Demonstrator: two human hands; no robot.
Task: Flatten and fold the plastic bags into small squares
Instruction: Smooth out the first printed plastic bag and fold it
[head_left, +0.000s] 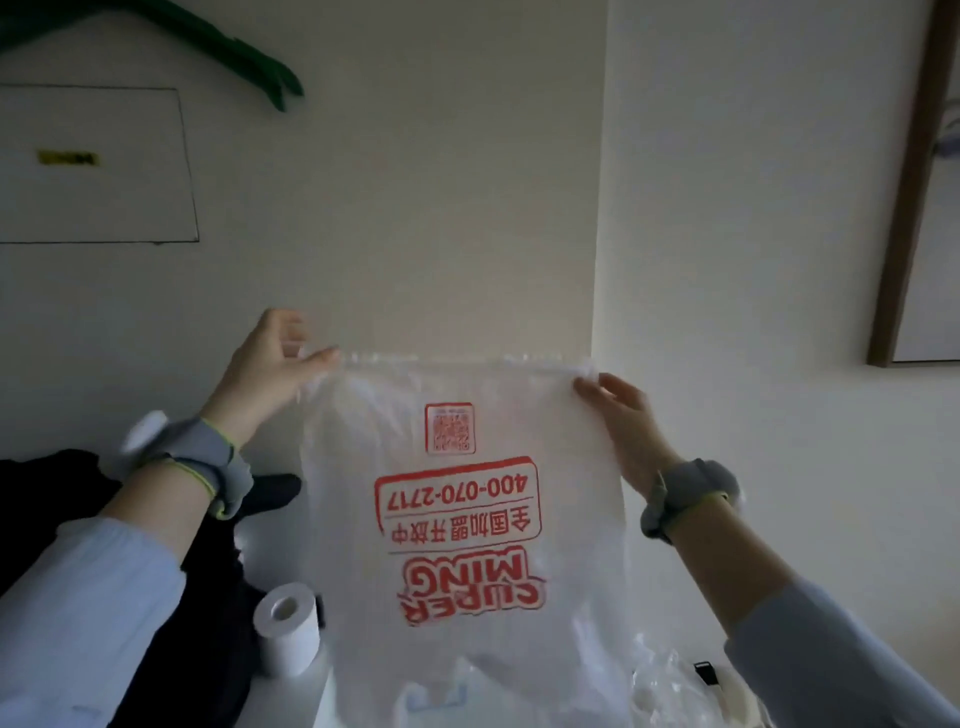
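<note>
Two-handed pinch, plastic bag (467, 519) corners.

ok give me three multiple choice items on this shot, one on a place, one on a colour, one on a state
1. Where is the paper roll?
A. left of the bag
B. right of the bag
C. on the wall

2. What colour is the bag's print?
A. blue
B. red
C. green

3. How is the bag held?
A. crumpled in one hand
B. lying flat, untouched
C. hanging upside down from its bottom corners

Answers:
1 A, the roll stands low on the left.
2 B, the lettering is red.
3 C, left hand and right hand pinch the corners; the print reads inverted.
</note>
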